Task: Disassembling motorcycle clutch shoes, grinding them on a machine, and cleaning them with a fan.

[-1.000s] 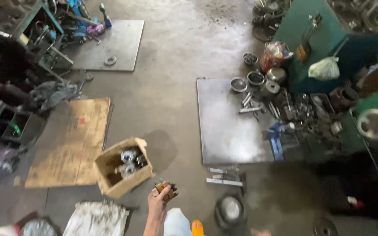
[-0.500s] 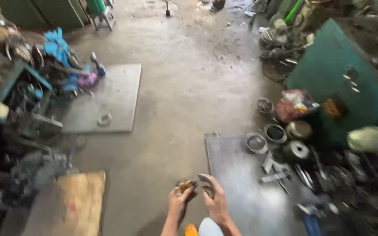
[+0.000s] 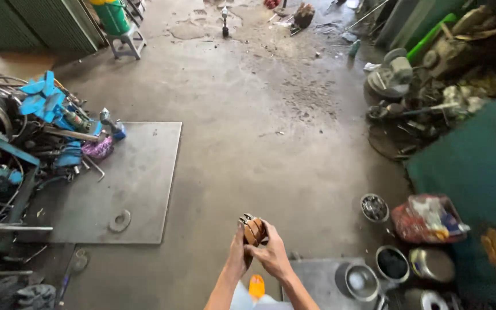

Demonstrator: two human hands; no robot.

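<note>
One rusty toothed metal part, two hands: left hand and right hand both clasp it, part poking above the grip.

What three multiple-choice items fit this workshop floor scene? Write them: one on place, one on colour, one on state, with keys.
1. Where does the metal ring lie?
A. on the grey floor plate
B. in a bowl
C. on the stool

2. What colour is the barrel on the stool?
A. red
B. green
C. white

3. How is the brown part held?
A. left hand only
B. lying on the floor
C. between both hands

Key: 1 A, the ring rests near the plate's front edge. 2 B, its side is green. 3 C, the left hand and right hand both grip it.
</note>
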